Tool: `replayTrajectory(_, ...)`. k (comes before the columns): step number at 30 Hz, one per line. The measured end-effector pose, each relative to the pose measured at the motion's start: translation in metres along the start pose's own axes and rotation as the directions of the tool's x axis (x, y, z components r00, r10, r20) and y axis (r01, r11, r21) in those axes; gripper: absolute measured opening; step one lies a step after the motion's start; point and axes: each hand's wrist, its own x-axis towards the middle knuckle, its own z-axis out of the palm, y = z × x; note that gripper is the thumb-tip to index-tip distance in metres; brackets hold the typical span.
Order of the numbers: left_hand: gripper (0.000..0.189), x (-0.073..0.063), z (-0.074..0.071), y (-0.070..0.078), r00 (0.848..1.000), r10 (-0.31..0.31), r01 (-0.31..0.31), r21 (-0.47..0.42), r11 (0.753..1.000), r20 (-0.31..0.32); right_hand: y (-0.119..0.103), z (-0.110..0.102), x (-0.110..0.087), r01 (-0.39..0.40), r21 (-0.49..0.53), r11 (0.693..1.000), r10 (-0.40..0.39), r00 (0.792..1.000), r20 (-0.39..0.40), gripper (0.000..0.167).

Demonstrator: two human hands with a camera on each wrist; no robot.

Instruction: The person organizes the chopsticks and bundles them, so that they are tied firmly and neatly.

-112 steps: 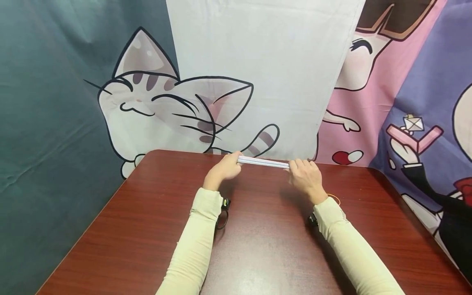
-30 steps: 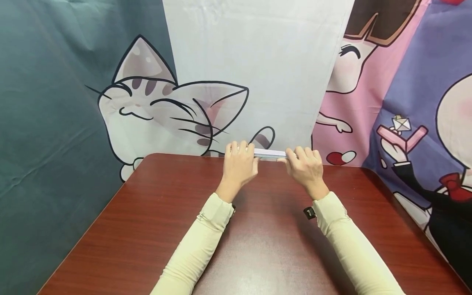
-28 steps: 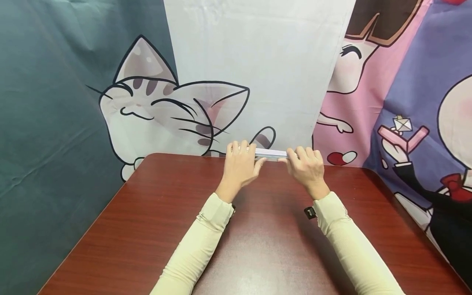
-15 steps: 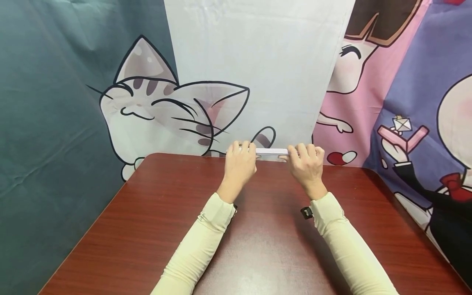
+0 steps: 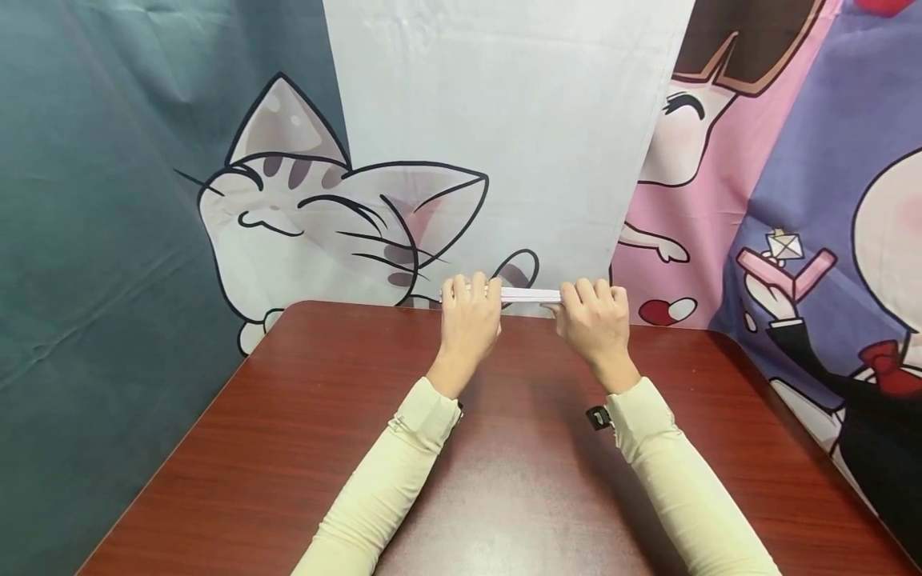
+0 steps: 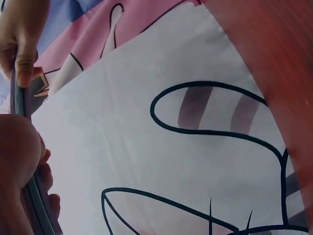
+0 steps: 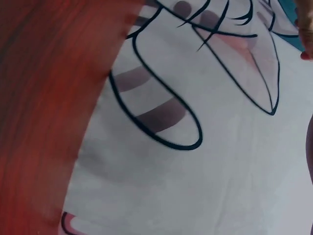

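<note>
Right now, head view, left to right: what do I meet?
Printed cat face → left hand → white bar, its stretch between the hands → right hand → printed pink box → printed red bow.

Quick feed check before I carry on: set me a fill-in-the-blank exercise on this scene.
Of the left grip and the right grip, ____ hold the pale bar.
The animal printed on the backdrop is a ____.
In the head view, the black device that shows more fully is at the ____ wrist.
The far corners of the tabletop are not square but ____.
Missing words: both; cat; right; rounded.
</note>
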Motion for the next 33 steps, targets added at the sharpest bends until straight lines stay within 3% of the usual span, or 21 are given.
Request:
replayTrajectory(3,0.004,0.0,0.001,0.0,0.998,-0.018,0.018,0.003,1.0,-0.064,-0.003,-0.003,0.004,-0.015,0.013,1.0,0.015,1.0,-0.003,0.041)
replayTrajectory(9,0.011,0.003,-0.005,-0.001,0.988,-0.038,0.041,0.018,0.999,-0.15,-0.006,-0.006,0.009,0.016,0.032,0.999,-0.012,0.993,-0.116,0.035)
replayTrajectory(17,0.015,0.002,-0.007,-0.003,0.99,-0.057,0.059,0.012,0.998,-0.126,-0.01,-0.007,0.008,0.018,0.045,0.999,-0.012,0.99,-0.138,0.05)
replayTrajectory(22,0.011,0.002,-0.009,-0.003,0.994,-0.071,0.071,0.001,0.997,-0.083,-0.013,-0.006,0.01,-0.015,0.044,0.999,0.021,0.99,-0.141,0.049)
replayTrajectory(33,0.013,0.005,-0.018,-0.006,0.999,-0.016,0.014,-0.07,0.997,-0.04,-0.012,-0.001,0.005,-0.02,0.019,1.0,0.024,0.976,-0.215,0.055)
